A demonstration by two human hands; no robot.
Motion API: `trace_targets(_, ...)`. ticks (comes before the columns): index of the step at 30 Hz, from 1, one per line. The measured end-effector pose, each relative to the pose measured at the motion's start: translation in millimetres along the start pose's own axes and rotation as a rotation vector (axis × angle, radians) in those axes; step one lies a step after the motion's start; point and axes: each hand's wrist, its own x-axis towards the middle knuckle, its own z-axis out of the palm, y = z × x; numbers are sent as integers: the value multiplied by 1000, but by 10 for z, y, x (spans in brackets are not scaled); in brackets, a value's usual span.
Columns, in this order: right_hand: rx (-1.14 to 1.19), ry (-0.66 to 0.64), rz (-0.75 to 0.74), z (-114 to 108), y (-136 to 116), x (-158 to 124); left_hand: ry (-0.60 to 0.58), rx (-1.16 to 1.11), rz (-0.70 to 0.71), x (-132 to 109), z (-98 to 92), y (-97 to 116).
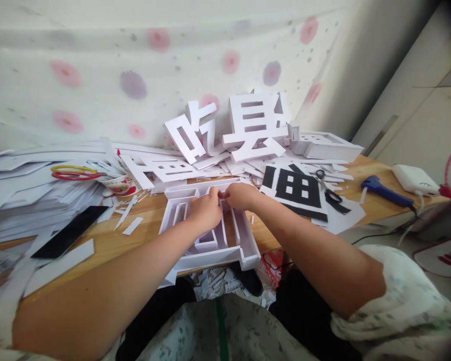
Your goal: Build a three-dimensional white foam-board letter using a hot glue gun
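A white foam-board letter shell with upright walls and inner channels lies on the wooden table before me, its near edge jutting past the table's front. Both hands meet over its far part. My left hand is closed, thumb and fingers pinched together at the inner walls. Against it, my right hand is closed too, fingertips bent down to the same spot. Whatever lies between the fingertips is hidden by the fingers.
Finished white characters lean at the back. A black-and-white template, scissors and a blue glue gun lie right. Left are a phone, a paper cup and stacked white sheets. Scraps litter the floor.
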Motion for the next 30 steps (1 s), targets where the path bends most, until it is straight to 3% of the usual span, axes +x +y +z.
trace_targets(5, 92, 28, -7, -46, 26, -25, 8, 5, 24, 5, 14, -9)
trace_targets(11, 282, 253, -79, -84, 192, -195, 5, 36, 28, -7, 28, 6)
trace_targets(14, 389, 329, -93, 0, 383, -372, -19, 57, 57, 20, 7, -16)
trace_targets(21, 742, 351, -71, 309, 709, -662, -174, 51, 230, 289, -142, -126)
trace_targets(24, 679, 413, -151, 356, 658, -618, -208, 48, 276, 377, -173, -133)
trace_targets(27, 395, 489, -306, 357, 528, -518, -206, 61, 301, 398, -188, -113)
trace_targets(30, 118, 477, -341, 347, 409, -435, -218, 76, 306, 392, -198, -83)
